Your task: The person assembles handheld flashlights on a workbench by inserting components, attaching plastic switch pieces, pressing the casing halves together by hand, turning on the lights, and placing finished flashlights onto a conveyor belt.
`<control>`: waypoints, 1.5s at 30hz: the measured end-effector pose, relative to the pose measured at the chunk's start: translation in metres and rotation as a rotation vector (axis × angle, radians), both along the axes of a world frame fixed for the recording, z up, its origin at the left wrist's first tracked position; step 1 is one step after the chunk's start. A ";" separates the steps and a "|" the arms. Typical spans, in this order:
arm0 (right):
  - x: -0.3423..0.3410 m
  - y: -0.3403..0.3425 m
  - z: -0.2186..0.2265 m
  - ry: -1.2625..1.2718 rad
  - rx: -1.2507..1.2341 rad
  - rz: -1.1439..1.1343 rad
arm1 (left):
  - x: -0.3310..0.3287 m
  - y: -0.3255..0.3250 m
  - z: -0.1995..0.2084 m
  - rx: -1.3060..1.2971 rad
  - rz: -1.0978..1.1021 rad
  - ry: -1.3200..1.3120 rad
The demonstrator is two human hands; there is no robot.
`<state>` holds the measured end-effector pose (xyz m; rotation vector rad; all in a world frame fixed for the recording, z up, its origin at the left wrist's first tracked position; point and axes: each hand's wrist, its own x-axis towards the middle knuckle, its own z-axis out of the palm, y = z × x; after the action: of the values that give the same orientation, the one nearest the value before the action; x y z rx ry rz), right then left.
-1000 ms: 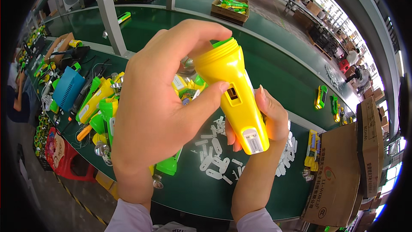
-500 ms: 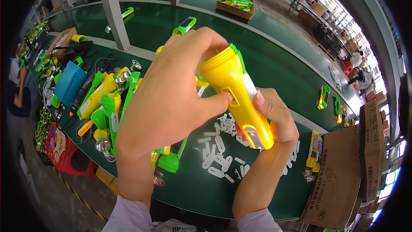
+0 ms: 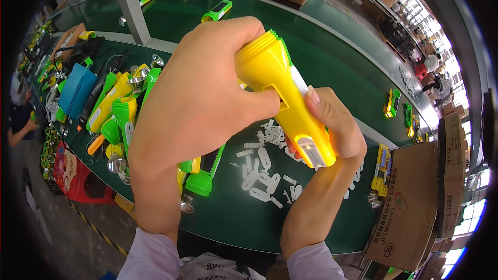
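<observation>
1 yellow plastic flashlight body (image 3: 298, 116), tilted; L hand (image 3: 205, 85) grips flared threaded end, R hand (image 3: 338, 123) grips barrel. Misc. flat white plastic pcs (image 3: 264, 158) on green tabletop (image 3: 223, 223).

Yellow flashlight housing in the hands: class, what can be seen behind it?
Beyond the housing shows a green conveyor and, lower, white pieces on the green table. What lies directly behind the housing, left hand and right hand is covered.

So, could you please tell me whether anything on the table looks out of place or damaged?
Mildly, yes: the white pieces lie scattered on the table at mixed angles, some overlapping, which looks untidy, though possibly intended. The held torch shows no obvious damage.
</observation>
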<state>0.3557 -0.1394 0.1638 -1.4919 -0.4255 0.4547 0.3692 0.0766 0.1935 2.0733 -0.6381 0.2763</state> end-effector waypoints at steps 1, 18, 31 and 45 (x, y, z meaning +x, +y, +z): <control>0.000 -0.002 -0.001 0.004 -0.001 -0.005 | 0.001 -0.001 -0.002 -0.013 -0.006 -0.029; -0.007 0.006 0.011 0.006 -0.104 -0.077 | -0.001 -0.002 -0.001 0.016 0.054 -0.043; -0.008 0.005 0.012 0.009 -0.072 -0.115 | 0.001 -0.007 -0.005 -0.068 0.064 -0.149; -0.008 0.004 0.013 -0.002 -0.045 -0.100 | 0.000 -0.006 -0.002 -0.095 0.041 -0.085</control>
<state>0.3481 -0.1357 0.1772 -1.5498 -0.3423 0.3862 0.3696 0.0703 0.1912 1.9936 -0.6224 0.4129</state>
